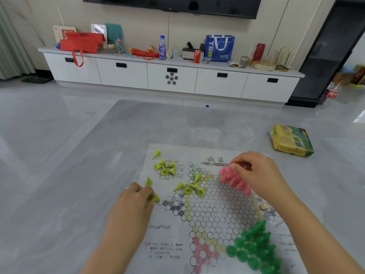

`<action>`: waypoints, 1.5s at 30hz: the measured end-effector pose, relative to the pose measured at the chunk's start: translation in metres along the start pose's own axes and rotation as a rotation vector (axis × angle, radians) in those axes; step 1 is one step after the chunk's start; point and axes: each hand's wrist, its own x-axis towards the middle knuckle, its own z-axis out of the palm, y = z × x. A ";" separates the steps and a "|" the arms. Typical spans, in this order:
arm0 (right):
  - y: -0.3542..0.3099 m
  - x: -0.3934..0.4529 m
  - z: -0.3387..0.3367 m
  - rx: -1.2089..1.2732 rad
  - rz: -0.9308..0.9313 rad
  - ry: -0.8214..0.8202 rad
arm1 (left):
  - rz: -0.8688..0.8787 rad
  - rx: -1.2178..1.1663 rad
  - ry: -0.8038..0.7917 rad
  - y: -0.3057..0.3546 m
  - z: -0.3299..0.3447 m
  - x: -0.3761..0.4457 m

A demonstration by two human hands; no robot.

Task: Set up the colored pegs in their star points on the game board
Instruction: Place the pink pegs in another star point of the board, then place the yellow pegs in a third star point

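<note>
Paper board [213,212], lower centre of tabletop [98,155]. Left hand [136,196]: grip pinching a lime peg [156,198]. Right hand [258,175]: grip clenched on pink pegs [233,179]. Green pegs [254,248] lower right.

On the paper game board [213,210] the left hand [136,196] pinches a yellow-green peg [156,198] at its left edge, the right hand [256,175] touches the pink pegs [233,179], dark green pegs [254,248] stand near right, and a yellow box [290,142] lies far right
</note>
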 end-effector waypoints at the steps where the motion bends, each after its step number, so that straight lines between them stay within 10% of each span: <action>1: 0.001 0.004 0.002 -0.024 0.010 -0.010 | 0.011 -0.004 -0.002 0.000 0.000 0.000; 31: 0.020 0.034 0.027 -0.426 -0.053 -0.183 | 0.001 -0.386 0.056 0.012 -0.009 0.002; 37: -0.004 0.021 0.016 -0.321 -0.062 -0.132 | -0.301 -0.941 -0.131 0.021 -0.013 -0.001; 45: -0.056 -0.035 0.038 -0.190 -0.314 -0.314 | -0.289 -1.111 -0.301 0.038 -0.012 -0.012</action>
